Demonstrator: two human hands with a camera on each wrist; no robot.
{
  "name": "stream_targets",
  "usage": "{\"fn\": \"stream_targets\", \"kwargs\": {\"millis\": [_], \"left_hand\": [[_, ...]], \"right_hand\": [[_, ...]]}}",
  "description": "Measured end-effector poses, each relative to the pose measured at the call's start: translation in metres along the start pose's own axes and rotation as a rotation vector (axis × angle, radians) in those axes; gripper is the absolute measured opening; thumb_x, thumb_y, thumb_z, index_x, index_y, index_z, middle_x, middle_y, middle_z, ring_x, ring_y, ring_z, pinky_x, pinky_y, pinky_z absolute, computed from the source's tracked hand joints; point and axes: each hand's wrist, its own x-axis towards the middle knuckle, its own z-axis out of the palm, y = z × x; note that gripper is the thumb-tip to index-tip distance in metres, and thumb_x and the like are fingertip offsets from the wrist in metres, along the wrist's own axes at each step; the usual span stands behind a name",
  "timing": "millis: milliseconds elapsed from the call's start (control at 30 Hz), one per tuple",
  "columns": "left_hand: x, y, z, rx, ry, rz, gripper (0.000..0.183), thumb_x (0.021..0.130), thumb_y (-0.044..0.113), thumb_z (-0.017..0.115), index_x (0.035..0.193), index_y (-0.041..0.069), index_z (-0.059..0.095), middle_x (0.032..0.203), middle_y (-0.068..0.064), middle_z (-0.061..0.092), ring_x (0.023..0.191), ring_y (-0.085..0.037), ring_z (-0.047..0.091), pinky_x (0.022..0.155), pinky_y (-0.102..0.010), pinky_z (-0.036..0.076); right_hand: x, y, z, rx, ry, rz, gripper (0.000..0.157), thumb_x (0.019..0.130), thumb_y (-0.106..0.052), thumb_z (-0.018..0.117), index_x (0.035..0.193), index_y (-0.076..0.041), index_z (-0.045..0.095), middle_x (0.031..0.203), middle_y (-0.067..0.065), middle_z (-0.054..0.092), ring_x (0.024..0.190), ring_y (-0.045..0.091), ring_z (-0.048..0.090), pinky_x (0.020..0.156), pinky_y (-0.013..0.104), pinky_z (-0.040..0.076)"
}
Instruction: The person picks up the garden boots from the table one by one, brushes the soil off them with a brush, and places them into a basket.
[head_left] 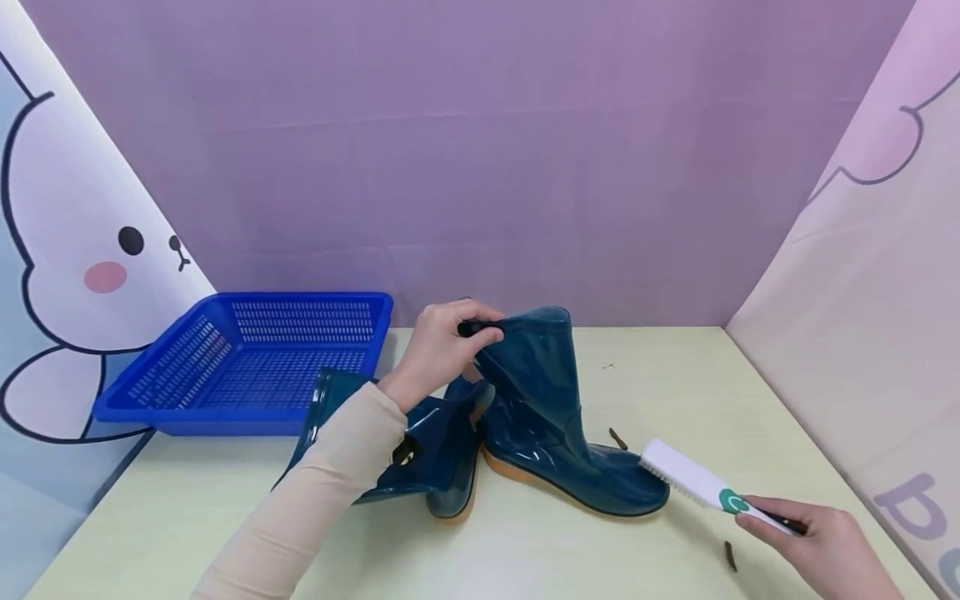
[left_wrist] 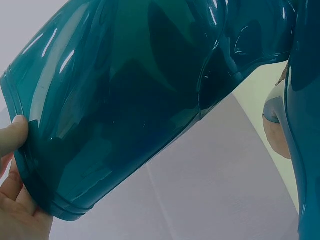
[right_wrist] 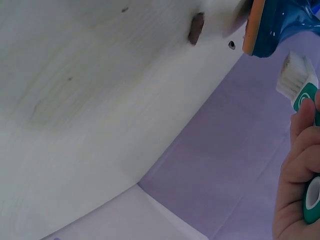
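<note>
A dark teal rain boot with a tan sole stands on the table, its toe pointing right. My left hand pinches the top rim of its shaft; in the left wrist view the thumb lies on one side of the rim. My right hand grips the handle of a white and green scrub brush. Its bristles are right by the boot's toe; whether they touch, I cannot tell. A second boot lies to the left, partly hidden behind my left forearm.
A blue plastic basket stands at the back left. Brown bits of dirt lie on the pale table near the toe, and small specks farther back. Purple cloth hangs behind, with printed panels at both sides.
</note>
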Motion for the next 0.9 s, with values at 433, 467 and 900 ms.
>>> {"fn": "stream_targets", "kwargs": {"millis": [433, 467, 900], "left_hand": [[0.000, 0.006, 0.001, -0.001, -0.001, 0.004, 0.019, 0.083, 0.019, 0.065, 0.101, 0.015, 0.069, 0.097, 0.001, 0.068, 0.083, -0.009, 0.063, 0.069, -0.023, 0.052], [0.000, 0.007, 0.001, 0.000, 0.000, 0.006, 0.019, 0.083, 0.019, 0.065, 0.102, 0.015, 0.069, 0.098, 0.001, 0.068, 0.085, -0.009, 0.063, 0.070, -0.024, 0.052], [0.009, 0.038, 0.009, 0.190, -0.011, 0.089, 0.026, 0.084, 0.025, 0.065, 0.108, 0.015, 0.067, 0.106, 0.001, 0.067, 0.098, -0.013, 0.062, 0.091, -0.034, 0.046]], "right_hand": [[-0.002, 0.009, -0.006, -0.052, -0.091, 0.088, 0.038, 0.079, -0.039, 0.066, 0.103, -0.009, 0.070, 0.070, -0.002, 0.062, 0.048, 0.002, 0.030, 0.045, 0.021, 0.025], [-0.003, 0.012, -0.008, -0.057, -0.089, 0.091, 0.038, 0.079, -0.038, 0.067, 0.102, -0.009, 0.070, 0.071, -0.001, 0.064, 0.050, 0.001, 0.032, 0.046, 0.020, 0.026], [-0.005, 0.024, -0.012, -0.041, -0.063, 0.121, 0.037, 0.078, -0.040, 0.068, 0.102, -0.012, 0.071, 0.083, -0.001, 0.070, 0.057, -0.002, 0.039, 0.051, 0.017, 0.029]]}}
